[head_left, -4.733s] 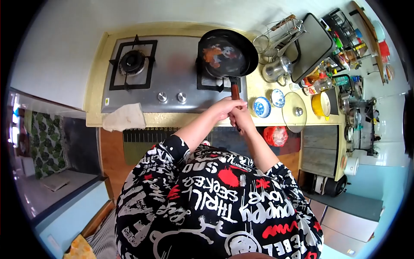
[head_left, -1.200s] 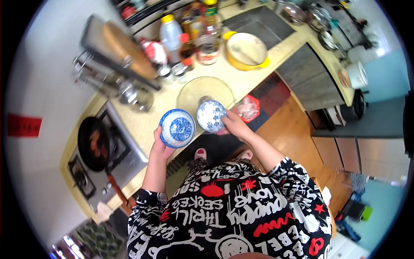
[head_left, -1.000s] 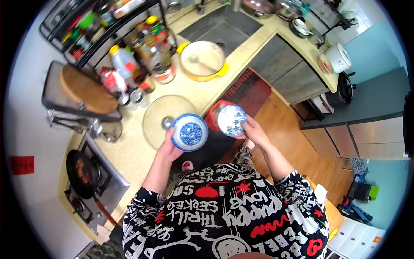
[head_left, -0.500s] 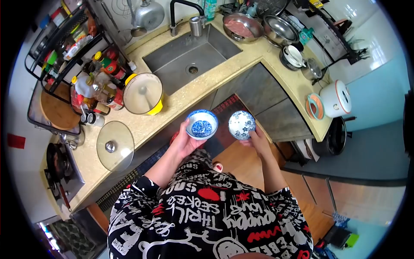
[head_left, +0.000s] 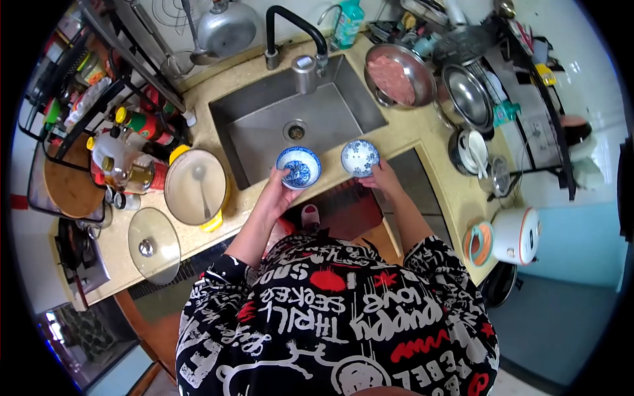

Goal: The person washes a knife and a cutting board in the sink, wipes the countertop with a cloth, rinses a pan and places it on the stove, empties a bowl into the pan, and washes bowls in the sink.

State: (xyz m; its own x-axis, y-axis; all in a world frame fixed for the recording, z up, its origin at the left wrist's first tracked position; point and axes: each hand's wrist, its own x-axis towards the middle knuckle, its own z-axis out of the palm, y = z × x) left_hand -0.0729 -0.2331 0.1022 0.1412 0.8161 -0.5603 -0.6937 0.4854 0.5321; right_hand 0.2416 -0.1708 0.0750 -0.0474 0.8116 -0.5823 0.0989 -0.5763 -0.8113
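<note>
A blue-and-white bowl is gripped at its left rim by my left hand, its patterned inside facing up. My right hand pinches the lower right edge of a smaller blue-and-white dish with a floral pattern. The two pieces are apart, held side by side over the front edge of the steel sink. Above the basin stands a black faucet.
Left of the sink sit a yellow-handled pot with a spoon, a glass lid and several bottles. A metal bowl of meat stands right of the sink, near a white lidded pot. The frying pan is far left.
Both hands let go of the pan handle and took up the bowl and dish. The view has since turned from the stove to the sink, and the hands are now at its front edge.
</note>
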